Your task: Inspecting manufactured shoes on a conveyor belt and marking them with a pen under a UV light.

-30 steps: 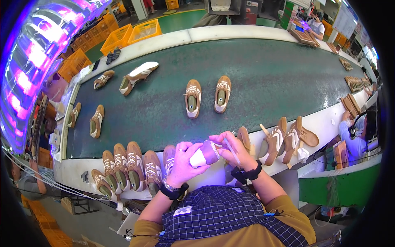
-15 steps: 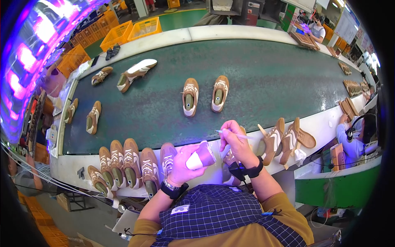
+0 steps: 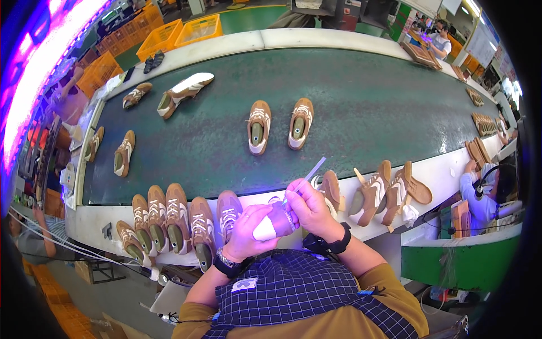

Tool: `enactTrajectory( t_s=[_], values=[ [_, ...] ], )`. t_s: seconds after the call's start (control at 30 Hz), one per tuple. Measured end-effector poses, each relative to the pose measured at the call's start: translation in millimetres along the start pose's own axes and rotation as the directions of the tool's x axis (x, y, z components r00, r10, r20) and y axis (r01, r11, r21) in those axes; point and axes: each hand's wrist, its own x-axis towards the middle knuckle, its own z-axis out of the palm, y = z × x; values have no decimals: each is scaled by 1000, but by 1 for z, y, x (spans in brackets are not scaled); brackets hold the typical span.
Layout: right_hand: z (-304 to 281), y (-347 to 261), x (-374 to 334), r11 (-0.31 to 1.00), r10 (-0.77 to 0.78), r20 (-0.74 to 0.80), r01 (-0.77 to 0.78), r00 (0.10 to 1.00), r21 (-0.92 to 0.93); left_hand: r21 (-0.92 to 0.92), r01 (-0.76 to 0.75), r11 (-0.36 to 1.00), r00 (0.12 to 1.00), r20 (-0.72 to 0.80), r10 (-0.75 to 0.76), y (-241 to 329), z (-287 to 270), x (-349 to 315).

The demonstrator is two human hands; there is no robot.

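Observation:
My left hand is wrapped round a rounded, purple-lit object with a white patch; its exact kind is hard to make out. Pinched in my right hand is a thin pale stick-like tool, its upper end pointing up and right. The lower end is down at the rim of the purple-lit object, partly behind my fingers. Just left of my left hand stands a brown sneaker with white laces. Another brown and white shoe lies beyond my right hand, partly covered by it.
A green belt carries several brown sneakers, with a pair ahead of me. More shoes line the white ledge to the left, and tilted shoes sit right. Yellow crates stand beyond. A co-worker is at the far right.
My right hand has moved down and left to the purple-lit object. The stick has swung from nearly level to slanting upright. The whole view has shifted slightly.

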Motion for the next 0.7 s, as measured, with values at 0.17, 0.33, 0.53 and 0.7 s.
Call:
enactTrajectory(
  t_s=[0.17, 0.33, 0.53, 0.7],
  values=[
    [11, 1, 8, 979, -125, 32, 128, 992, -159, 14, 36, 999, 999, -11, -36, -2, -8, -5],
    [17, -4, 13, 957, -160, 56, 169, 985, -236, 8, 33, 999, 999, -13, -33, -4, -11, -6],
    [16, -6, 15, 935, -175, 59, 185, 983, -303, -6, 26, 1000, 1000, -2, -26, -3, -10, -4],
    [14, -8, 12, 932, -141, 54, 151, 989, -328, -6, 18, 1000, 1000, 10, -18, -1, -9, -3]
  ],
)
